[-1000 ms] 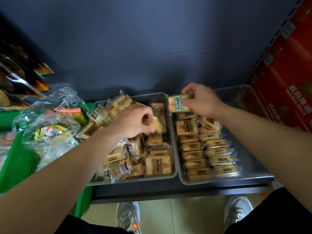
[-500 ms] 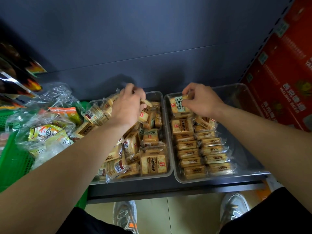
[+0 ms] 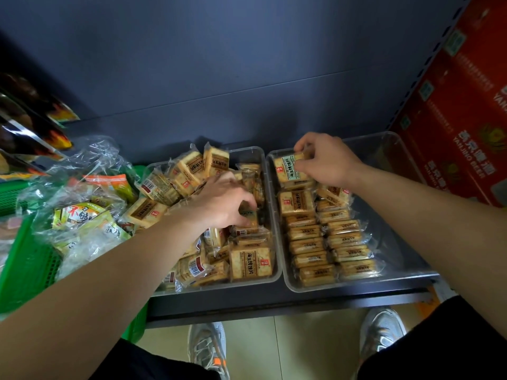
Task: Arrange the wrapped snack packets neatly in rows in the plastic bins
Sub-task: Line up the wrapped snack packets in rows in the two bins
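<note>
2 packets are held: my right fingers (image 3: 300, 146) pinch a face-up packet (image 3: 290, 170) at the far end of the right bin (image 3: 397, 242), heading its left row (image 3: 307, 242) that runs toward me, while my left fingers (image 3: 246, 200) curl round a second packet (image 3: 249, 218) in the left bin (image 3: 275, 250)'s jumble.

- A dark grey metal shelf (image 3: 274, 303) carries everything.
- A clear rectangular plastic bin (image 3: 247, 283) sits at the shelf's front edge, left of the middle.
- A second clear rectangular plastic bin (image 3: 397, 250) sits to the right of the first, their side walls touching.
</note>
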Action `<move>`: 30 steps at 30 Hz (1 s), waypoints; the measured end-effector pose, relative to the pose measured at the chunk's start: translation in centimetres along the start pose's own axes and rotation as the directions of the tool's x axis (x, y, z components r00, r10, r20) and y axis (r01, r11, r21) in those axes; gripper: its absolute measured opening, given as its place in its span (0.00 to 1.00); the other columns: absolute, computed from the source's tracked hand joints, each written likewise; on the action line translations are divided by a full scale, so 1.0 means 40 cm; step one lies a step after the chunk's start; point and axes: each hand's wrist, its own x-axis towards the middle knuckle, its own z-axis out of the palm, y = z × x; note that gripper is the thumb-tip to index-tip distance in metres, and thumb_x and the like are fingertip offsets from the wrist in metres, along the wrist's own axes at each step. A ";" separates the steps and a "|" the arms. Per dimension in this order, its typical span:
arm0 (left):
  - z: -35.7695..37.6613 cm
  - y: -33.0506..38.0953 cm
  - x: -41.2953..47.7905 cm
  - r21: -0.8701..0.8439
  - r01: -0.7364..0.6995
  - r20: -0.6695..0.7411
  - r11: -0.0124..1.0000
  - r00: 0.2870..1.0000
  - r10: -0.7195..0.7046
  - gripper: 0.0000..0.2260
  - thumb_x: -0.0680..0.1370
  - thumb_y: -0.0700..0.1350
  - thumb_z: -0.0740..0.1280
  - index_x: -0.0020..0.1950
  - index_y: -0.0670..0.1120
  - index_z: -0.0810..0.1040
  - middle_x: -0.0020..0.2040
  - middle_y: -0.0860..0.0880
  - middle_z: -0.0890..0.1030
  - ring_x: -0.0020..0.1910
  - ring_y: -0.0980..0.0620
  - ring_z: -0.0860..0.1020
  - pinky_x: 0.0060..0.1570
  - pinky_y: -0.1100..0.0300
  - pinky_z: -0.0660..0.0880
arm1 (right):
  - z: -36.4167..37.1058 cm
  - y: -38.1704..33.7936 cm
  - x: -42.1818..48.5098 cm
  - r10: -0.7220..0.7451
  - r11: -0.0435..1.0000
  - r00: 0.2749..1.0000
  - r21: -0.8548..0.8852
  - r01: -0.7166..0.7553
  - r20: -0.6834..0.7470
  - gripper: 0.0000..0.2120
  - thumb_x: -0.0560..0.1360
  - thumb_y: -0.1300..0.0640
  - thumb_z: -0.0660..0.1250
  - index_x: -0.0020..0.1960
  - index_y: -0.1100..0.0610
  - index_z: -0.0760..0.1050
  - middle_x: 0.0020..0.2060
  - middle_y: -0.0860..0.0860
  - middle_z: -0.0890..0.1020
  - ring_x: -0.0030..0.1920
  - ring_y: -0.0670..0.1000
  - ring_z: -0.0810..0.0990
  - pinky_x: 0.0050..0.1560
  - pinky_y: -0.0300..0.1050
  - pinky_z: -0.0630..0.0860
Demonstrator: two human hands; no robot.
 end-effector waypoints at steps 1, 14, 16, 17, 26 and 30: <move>0.002 0.005 0.003 0.014 -0.006 0.011 1.000 1.000 0.006 0.18 0.71 0.62 0.74 0.60 0.64 0.79 0.70 0.52 0.68 0.71 0.46 0.61 0.73 0.43 0.55 | 0.001 0.000 0.001 -0.002 1.000 1.000 -0.002 0.002 0.006 0.14 0.75 0.55 0.72 0.58 0.47 0.75 0.52 0.48 0.81 0.49 0.49 0.81 0.49 0.46 0.78; 0.020 -0.025 0.010 0.040 -0.134 0.039 0.990 0.990 0.133 0.07 0.72 0.56 0.76 0.47 0.57 0.84 0.62 0.67 0.72 0.69 0.54 0.56 0.69 0.48 0.50 | 0.005 0.004 0.004 -0.027 0.999 0.999 -0.023 0.028 0.038 0.16 0.75 0.56 0.72 0.61 0.50 0.77 0.54 0.48 0.81 0.50 0.48 0.81 0.49 0.45 0.78; 0.026 -0.030 0.012 0.058 -0.160 0.029 0.985 0.987 0.158 0.06 0.73 0.56 0.75 0.47 0.57 0.85 0.63 0.67 0.73 0.69 0.54 0.57 0.69 0.47 0.51 | 0.004 0.002 0.003 -0.028 0.999 0.999 -0.024 0.028 0.040 0.16 0.75 0.57 0.72 0.61 0.50 0.77 0.54 0.48 0.81 0.50 0.48 0.81 0.48 0.45 0.78; 0.027 -0.033 0.012 0.065 -0.173 0.021 0.983 0.985 0.172 0.05 0.73 0.56 0.75 0.47 0.57 0.84 0.62 0.67 0.74 0.69 0.54 0.58 0.70 0.46 0.51 | 0.003 0.002 0.004 -0.027 0.999 0.999 -0.021 0.028 0.041 0.16 0.75 0.57 0.72 0.61 0.50 0.77 0.54 0.48 0.80 0.50 0.48 0.81 0.47 0.44 0.77; -0.057 -0.097 -0.096 -0.226 -0.096 -0.130 0.969 0.989 0.067 0.04 0.80 0.53 0.66 0.46 0.59 0.73 0.51 0.59 0.80 0.47 0.55 0.81 0.50 0.51 0.79 | -0.011 -0.011 -0.005 0.012 0.982 1.000 0.188 -0.017 0.027 0.10 0.76 0.58 0.70 0.56 0.47 0.78 0.52 0.48 0.82 0.49 0.48 0.83 0.50 0.47 0.80; -0.052 -0.110 -0.156 -0.158 -0.072 -0.092 0.985 0.994 0.057 0.06 0.83 0.51 0.62 0.47 0.54 0.69 0.48 0.55 0.78 0.38 0.59 0.83 0.30 0.64 0.71 | -0.012 -0.020 -0.036 0.016 0.958 0.980 0.276 -0.072 0.199 0.14 0.78 0.62 0.69 0.62 0.51 0.76 0.53 0.51 0.83 0.50 0.50 0.85 0.44 0.46 0.84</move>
